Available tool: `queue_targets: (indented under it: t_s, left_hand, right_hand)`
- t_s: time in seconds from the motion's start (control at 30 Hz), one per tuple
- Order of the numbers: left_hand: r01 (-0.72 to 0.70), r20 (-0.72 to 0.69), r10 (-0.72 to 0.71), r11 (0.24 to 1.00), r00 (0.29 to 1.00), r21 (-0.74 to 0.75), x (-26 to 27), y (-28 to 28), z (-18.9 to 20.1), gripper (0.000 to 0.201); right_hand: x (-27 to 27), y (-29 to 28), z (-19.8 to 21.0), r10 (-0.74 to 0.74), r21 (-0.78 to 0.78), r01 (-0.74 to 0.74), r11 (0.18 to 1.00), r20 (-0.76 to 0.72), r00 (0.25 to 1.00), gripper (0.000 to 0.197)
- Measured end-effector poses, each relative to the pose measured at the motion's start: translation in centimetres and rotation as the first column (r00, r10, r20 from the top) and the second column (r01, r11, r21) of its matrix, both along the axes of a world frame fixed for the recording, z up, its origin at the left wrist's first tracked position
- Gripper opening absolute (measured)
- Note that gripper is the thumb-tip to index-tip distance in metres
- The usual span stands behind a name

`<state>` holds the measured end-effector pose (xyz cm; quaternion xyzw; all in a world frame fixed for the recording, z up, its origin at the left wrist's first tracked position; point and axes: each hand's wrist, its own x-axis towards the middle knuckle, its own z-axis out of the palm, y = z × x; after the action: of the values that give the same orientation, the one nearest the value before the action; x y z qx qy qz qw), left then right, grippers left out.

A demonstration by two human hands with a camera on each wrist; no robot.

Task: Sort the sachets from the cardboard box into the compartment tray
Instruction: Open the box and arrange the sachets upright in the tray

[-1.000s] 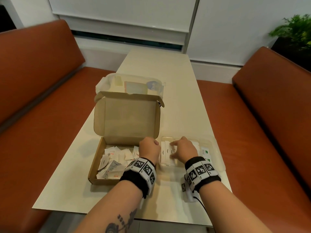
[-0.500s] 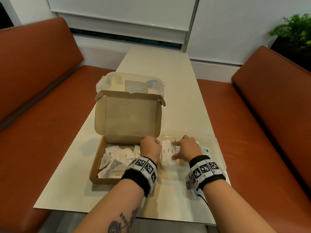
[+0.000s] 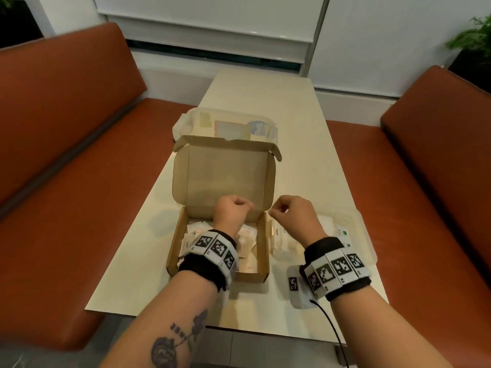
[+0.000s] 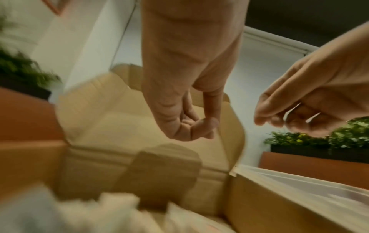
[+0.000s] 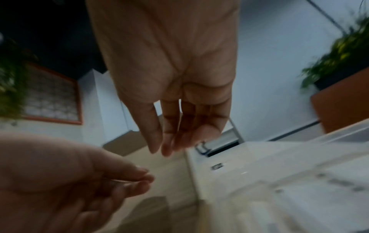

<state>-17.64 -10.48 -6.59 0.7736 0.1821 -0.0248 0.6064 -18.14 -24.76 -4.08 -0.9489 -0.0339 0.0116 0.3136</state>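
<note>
My left hand (image 3: 231, 211) hangs loosely curled, empty, above the cardboard box (image 3: 261, 248); sachets (image 3: 195, 229) lie directly below it, nearer than to my right hand (image 3: 293, 215), slack and empty over the compartment tray (image 3: 356, 224) at right

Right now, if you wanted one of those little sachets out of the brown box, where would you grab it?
Probably from straight above, pinching a raised edge or corner. The sachets lie flat and overlapping in the shallow cardboard box, whose walls and upright lid block any sideways approach. The left hand hangs right over them and holds nothing.
</note>
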Motion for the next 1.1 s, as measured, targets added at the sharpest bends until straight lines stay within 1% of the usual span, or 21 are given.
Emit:
queue_targets:
  t_s: [0.03,0.1,0.13,0.2,0.3,0.4,0.47,0.5,0.53,0.6,0.63,0.67,0.7,0.8,0.87,0.97,1.03,1.1]
  left_hand:
    - [-0.007,0.017,0.007,1.0,1.0,0.008,0.1,1.0,0.3,0.019]
    - [-0.027,0.035,0.027,0.999,0.999,0.018,0.0,2.8,0.7,0.012]
    - [-0.035,0.035,0.034,0.999,0.999,0.028,-0.1,3.6,0.7,0.008]
    - [-0.039,0.024,0.038,0.998,0.999,0.055,-0.6,5.0,0.3,0.006]
    - [-0.058,0.024,0.056,0.995,0.998,0.076,-1.5,6.7,-0.5,0.009]
    - [-0.066,0.025,0.064,0.995,0.998,0.079,-2.1,8.0,-1.1,0.01]
    - [-0.069,0.033,0.067,0.996,0.997,0.064,-2.1,8.7,-1.3,0.014]
    - [-0.072,0.038,0.07,0.996,0.997,0.06,-2.1,9.0,-1.4,0.017]
    - [-0.076,0.04,0.073,0.996,0.997,0.055,-2.0,9.3,-1.5,0.02]
    - [-0.078,0.037,0.076,0.996,0.996,0.038,-2.0,9.6,-1.6,0.021]
    - [-0.076,0.034,0.075,0.997,0.997,0.031,-2.0,9.7,-1.7,0.019]
    - [-0.074,0.03,0.073,0.997,0.997,0.028,-1.9,9.8,-1.7,0.017]
    - [-0.071,0.026,0.071,0.997,0.997,0.026,-1.9,9.9,-1.9,0.016]
    - [-0.06,0.017,0.06,0.998,0.998,0.027,-1.8,10.1,-2.3,0.015]
    - [-0.06,0.013,0.059,0.998,0.998,0.033,-1.7,10.2,-2.5,0.018]
    - [-0.07,0.001,0.07,0.997,0.998,0.026,-1.8,10.3,-2.6,0.022]
    - [-0.072,-0.006,0.072,0.997,0.997,0.022,-1.8,10.3,-2.6,0.025]
    - [-0.07,-0.008,0.07,0.997,0.998,0.019,-1.9,10.3,-2.6,0.026]
  right_hand:
    - [-0.2,1.1,0.3,0.046,0.018,-0.045,0.999,-0.033,0.998,0.009]
    - [-0.7,3.3,0.1,0.138,0.014,-0.138,0.99,-0.148,0.979,0.008]
    - [-0.8,4.4,-0.3,0.172,-0.009,-0.178,0.984,-0.215,0.961,0.013]
    - [-1.2,6.2,-1.5,0.21,-0.112,-0.259,0.959,-0.326,0.921,0.03]
    - [-1.7,8.2,-3.2,0.215,-0.261,-0.353,0.898,-0.44,0.872,0.062]
    - [-1.8,9.4,-4.1,0.202,-0.323,-0.391,0.861,-0.488,0.849,0.076]
    - [-1.5,10.2,-4.1,0.241,-0.325,-0.431,0.842,-0.487,0.839,0.086]
    - [-1.3,10.6,-3.8,0.267,-0.317,-0.449,0.836,-0.48,0.836,0.086]
    - [-1.0,11.1,-3.6,0.29,-0.302,-0.456,0.837,-0.462,0.838,0.081]
    - [-0.4,12.2,-3.3,0.299,-0.253,-0.436,0.864,-0.439,0.847,0.066]
    - [-0.2,12.6,-3.2,0.286,-0.228,-0.416,0.88,-0.444,0.849,0.063]
    - [0.0,12.9,-3.2,0.273,-0.211,-0.401,0.891,-0.457,0.847,0.063]
    - [0.1,13.2,-3.2,0.262,-0.204,-0.396,0.896,-0.476,0.839,0.067]
    - [0.0,13.7,-3.7,0.231,-0.261,-0.407,0.875,-0.514,0.826,0.082]
    - [0.0,13.7,-4.2,0.187,-0.273,-0.371,0.888,-0.522,0.832,0.083]
    - [0.2,13.5,-4.4,0.145,-0.223,-0.316,0.922,-0.558,0.817,0.082]
    - [0.4,13.5,-4.5,0.142,-0.211,-0.314,0.926,-0.575,0.806,0.073]
    - [0.5,13.4,-4.6,0.148,-0.194,-0.308,0.931,-0.571,0.808,0.057]
